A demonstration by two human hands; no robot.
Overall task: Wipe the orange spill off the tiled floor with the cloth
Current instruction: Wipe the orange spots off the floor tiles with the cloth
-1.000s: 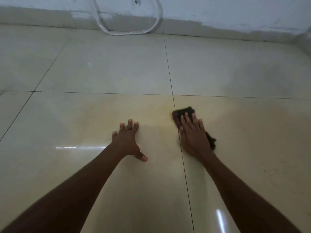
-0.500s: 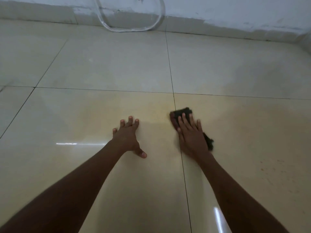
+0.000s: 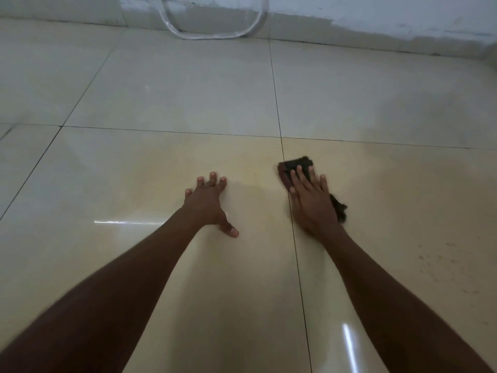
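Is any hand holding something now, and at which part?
The right hand presses flat on the middle of the dark cloth, not gripping it. The left hand holds nothing.

cloth [image 3: 297, 165] mostly under right hand [image 3: 313, 200] | clear loop [image 3: 215, 35] top cut off

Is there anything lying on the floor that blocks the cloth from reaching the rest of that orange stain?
Nothing visible does. The right hand presses the dark cloth flat on the orange film, which spreads around it. Only the left hand rests on the stained tile beside it.
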